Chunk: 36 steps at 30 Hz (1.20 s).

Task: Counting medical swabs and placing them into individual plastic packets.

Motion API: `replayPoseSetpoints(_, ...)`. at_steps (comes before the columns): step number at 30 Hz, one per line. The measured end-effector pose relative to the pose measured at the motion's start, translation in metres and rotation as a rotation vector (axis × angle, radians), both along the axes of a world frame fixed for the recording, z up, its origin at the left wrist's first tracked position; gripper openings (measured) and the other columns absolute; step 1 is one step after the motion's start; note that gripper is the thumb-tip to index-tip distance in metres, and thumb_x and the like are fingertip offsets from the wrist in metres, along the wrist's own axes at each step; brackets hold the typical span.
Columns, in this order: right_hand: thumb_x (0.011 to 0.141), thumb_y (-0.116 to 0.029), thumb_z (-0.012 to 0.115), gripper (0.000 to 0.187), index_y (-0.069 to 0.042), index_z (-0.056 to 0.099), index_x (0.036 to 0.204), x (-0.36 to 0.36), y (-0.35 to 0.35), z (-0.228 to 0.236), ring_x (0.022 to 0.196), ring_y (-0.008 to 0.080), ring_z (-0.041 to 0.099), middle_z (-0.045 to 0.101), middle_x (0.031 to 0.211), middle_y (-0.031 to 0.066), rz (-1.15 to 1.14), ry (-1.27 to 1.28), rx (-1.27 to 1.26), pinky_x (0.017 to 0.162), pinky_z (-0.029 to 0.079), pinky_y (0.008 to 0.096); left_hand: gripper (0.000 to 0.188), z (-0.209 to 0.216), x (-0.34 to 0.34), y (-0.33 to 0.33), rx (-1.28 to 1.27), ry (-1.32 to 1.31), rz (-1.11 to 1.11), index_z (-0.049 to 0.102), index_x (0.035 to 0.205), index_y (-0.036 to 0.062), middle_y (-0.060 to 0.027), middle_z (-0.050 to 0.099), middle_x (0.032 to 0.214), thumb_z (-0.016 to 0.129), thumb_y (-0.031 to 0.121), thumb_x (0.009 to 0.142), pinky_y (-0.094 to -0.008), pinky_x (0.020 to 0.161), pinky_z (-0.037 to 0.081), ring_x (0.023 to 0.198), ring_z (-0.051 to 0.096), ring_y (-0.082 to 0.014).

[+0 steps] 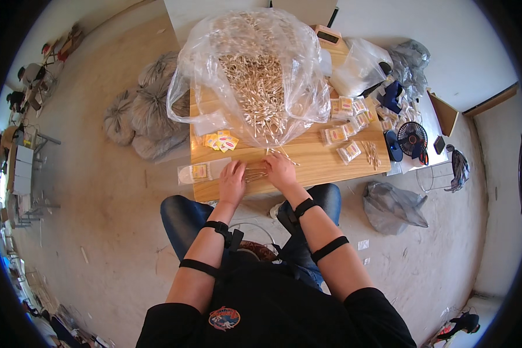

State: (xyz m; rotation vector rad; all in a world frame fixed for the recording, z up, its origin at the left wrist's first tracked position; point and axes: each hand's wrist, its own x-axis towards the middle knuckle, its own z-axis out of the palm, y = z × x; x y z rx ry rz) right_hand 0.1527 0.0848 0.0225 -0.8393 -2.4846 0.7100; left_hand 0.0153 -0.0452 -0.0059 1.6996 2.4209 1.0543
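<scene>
Near the table's front edge, a small row of cotton swabs [254, 173] lies between my two hands. My left hand [232, 182] has its fingers curled at the left end of the row. At the right end, my right hand [281, 170] pinches the swabs, its fingertips partly hidden. A few loose swabs [289, 156] stick out beyond the right fingers. Left of my left hand, a clear packet [201, 172] with a yellow card and swabs lies flat. Just behind it is a little heap of yellow, white and red cards [221, 141].
A big clear plastic bag full of cotton swabs [252, 81] covers the table's back. Filled swab packets [348, 152] and loose swabs [371, 153] lie right, by a small black fan [413, 138]. Tied grey bags [156, 110] stand left on the floor; another grey bag [393, 207] lies right.
</scene>
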Motion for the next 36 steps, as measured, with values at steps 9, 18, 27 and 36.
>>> replayPoseSetpoints(9, 0.083, -0.023, 0.067, 0.016, -0.009, 0.066, 0.092, 0.001, 0.006, 0.004, 0.095, 0.0329, 0.061, 0.064, 0.093, 0.0120, -0.166, -0.127, 0.008, 0.082, 0.050, 0.0439, 0.042, 0.007, 0.012, -0.005, -0.124, 0.105, -0.185, 0.060, 0.127, 0.0148, -0.0132, 0.048, 0.140, 0.064, 0.024, 0.086, -0.0467, 0.111, 0.031, 0.132, 0.043, -0.0307)
replayPoseSetpoints(18, 0.080, -0.016, 0.065, 0.009, -0.008, 0.064, 0.082, -0.023, 0.010, -0.008, 0.093, 0.0319, 0.062, 0.065, 0.091, 0.0107, -0.210, -0.195, 0.152, 0.081, 0.051, 0.0428, 0.046, 0.003, 0.009, -0.012, -0.163, 0.075, -0.160, 0.055, 0.132, 0.0103, -0.0145, 0.044, 0.144, 0.061, 0.024, 0.089, -0.0470, 0.114, 0.028, 0.135, 0.039, -0.0316)
replayPoseSetpoints(27, 0.081, -0.012, 0.061, 0.008, -0.010, 0.067, 0.085, -0.014, 0.001, 0.002, 0.099, 0.0318, 0.061, 0.065, 0.095, 0.0110, 0.120, -0.251, -0.048, 0.083, 0.050, 0.0426, 0.052, 0.000, 0.015, -0.013, -0.112, -0.001, -0.080, 0.050, 0.137, 0.0088, -0.0159, 0.042, 0.146, 0.062, 0.024, 0.089, -0.0517, 0.115, 0.025, 0.138, 0.036, -0.0333)
replayPoseSetpoints(36, 0.077, -0.019, 0.072, 0.020, -0.008, 0.061, 0.089, 0.038, 0.023, -0.003, 0.093, 0.0333, 0.057, 0.061, 0.092, 0.0118, -0.384, -0.120, 0.072, 0.082, 0.047, 0.0433, 0.053, 0.002, 0.014, -0.013, -0.169, 0.036, -0.104, 0.050, 0.136, 0.0078, -0.0153, 0.042, 0.145, 0.063, 0.026, 0.088, -0.0514, 0.115, 0.024, 0.138, 0.036, -0.0318)
